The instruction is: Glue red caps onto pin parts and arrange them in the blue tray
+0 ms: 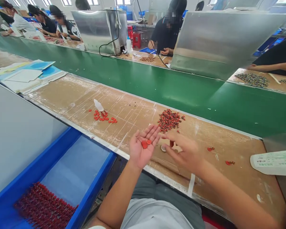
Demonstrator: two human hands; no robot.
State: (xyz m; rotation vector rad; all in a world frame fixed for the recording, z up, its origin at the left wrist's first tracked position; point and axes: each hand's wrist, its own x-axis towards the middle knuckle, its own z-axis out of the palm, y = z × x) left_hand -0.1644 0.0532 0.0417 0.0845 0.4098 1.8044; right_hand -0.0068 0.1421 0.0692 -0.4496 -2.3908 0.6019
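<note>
My left hand (143, 149) is palm up over the bench's near edge, fingers stretched out. Two or so flat red discs (145, 144) lie in its palm. Just to the right, my right hand (182, 149) hovers with thumb and forefinger apart; it is slightly blurred, and I see nothing gripped in it. Below its fingertips is a small round silvery item (163, 148), partly hidden. Beyond both hands lies a heap of small red-and-dark pieces (169, 121). More red discs (101, 117) are scattered farther left, beside a white pointed bottle (98, 105).
A green conveyor belt (138, 79) runs behind the bench. At lower left a blue tray (95, 181) contains rows of red pieces (45, 206). A white bottle (274, 163) lies at right, near two loose red pieces (230, 163). Co-workers sit across the belt, between metal panels (219, 44).
</note>
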